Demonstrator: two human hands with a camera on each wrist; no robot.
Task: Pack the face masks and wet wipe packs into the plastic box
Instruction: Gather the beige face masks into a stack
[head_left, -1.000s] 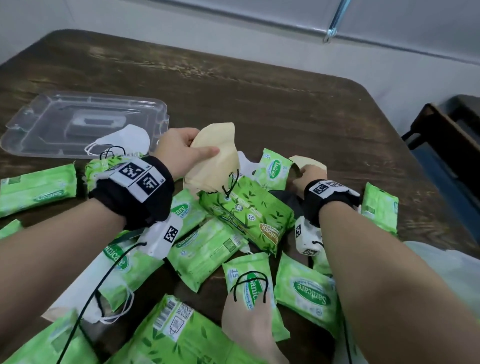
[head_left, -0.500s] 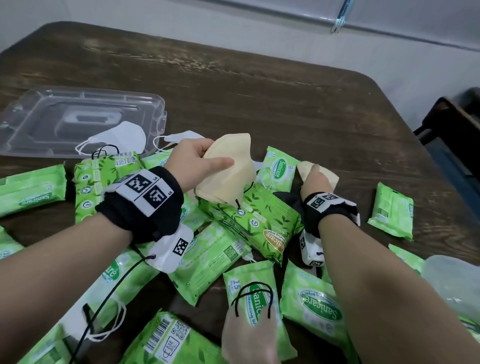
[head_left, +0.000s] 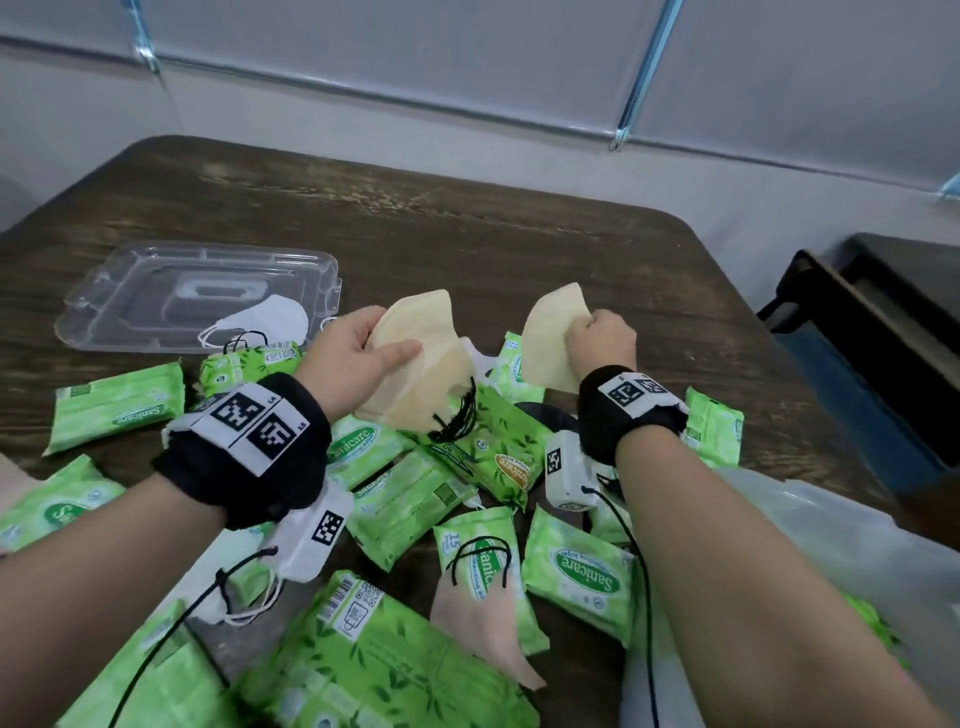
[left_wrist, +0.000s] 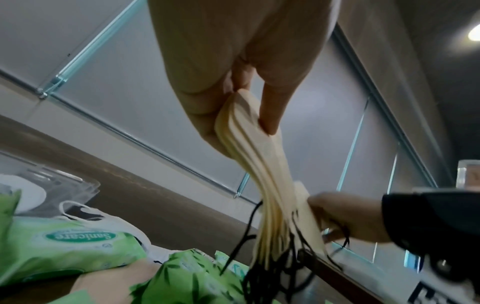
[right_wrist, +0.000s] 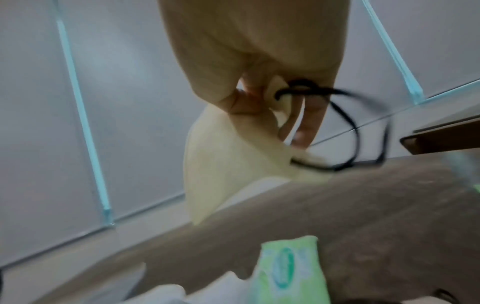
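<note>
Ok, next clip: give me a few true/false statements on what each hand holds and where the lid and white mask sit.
1. The left hand holds a stack of cream masks. True.
2. The right hand is empty. False: it grips a cream mask.
3. A white mask lies on the clear lid. True.
4. The wet wipe packs are stacked neatly on the lid. False: they lie scattered on the table.

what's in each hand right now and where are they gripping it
The left hand pinches a stack of beige masks at its upper edge. The right hand grips a single beige mask at its ear-loop end.
</note>
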